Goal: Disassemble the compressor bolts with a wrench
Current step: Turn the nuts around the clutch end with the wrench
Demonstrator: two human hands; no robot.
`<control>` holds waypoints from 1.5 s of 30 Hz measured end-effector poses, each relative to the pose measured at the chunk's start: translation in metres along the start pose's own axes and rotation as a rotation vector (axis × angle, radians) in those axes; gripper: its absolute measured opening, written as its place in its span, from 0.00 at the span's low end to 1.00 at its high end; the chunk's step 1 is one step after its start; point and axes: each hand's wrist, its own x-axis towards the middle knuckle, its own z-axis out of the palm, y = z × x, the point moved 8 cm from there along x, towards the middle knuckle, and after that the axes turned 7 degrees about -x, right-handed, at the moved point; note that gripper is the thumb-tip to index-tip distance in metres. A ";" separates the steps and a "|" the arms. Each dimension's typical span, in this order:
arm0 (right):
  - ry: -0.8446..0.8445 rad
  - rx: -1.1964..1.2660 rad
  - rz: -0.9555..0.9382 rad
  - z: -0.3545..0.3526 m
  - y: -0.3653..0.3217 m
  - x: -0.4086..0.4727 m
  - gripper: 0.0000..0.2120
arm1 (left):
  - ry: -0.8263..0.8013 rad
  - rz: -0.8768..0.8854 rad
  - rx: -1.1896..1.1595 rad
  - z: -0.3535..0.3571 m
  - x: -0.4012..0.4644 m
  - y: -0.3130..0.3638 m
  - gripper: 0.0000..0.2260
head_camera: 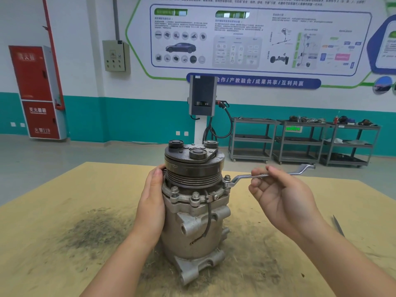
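A grey metal compressor (192, 221) stands upright on the wooden table (64, 200), its dark pulley and clutch plate on top. Several bolts ring its flange; one (174, 190) and another (195, 196) face me. A silver offset ring wrench (242, 178) has its ring end seated on the bolt (227, 179) at the right side of the flange, the handle pointing right. My right hand (282, 196) pinches the handle between thumb and fingertips, palm up. My left hand (152, 202) lies flat against the compressor's left side, fingers straight.
A dark greasy stain (94, 232) marks the table to the left. A thin dark tool (338, 225) lies near the table's right edge. Beyond the table stand a charging post (202, 97) and several grey shelf carts (300, 142) against the wall.
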 end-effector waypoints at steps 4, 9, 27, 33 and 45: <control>-0.023 -0.042 -0.010 -0.002 0.004 0.004 0.10 | -0.002 0.005 -0.017 0.001 0.000 0.001 0.15; -0.125 -0.217 -0.355 0.016 -0.022 -0.012 0.05 | 0.010 0.009 -0.032 0.002 -0.002 0.004 0.15; 0.006 0.007 -0.309 0.010 -0.015 -0.025 0.09 | 0.419 0.204 0.220 0.017 -0.049 0.023 0.24; 0.126 0.045 -0.220 -0.007 -0.015 -0.012 0.10 | 0.354 0.138 0.353 0.019 -0.058 0.032 0.12; 0.014 -0.304 -0.601 0.004 -0.029 -0.031 0.06 | -0.160 0.073 0.176 0.016 -0.018 0.026 0.22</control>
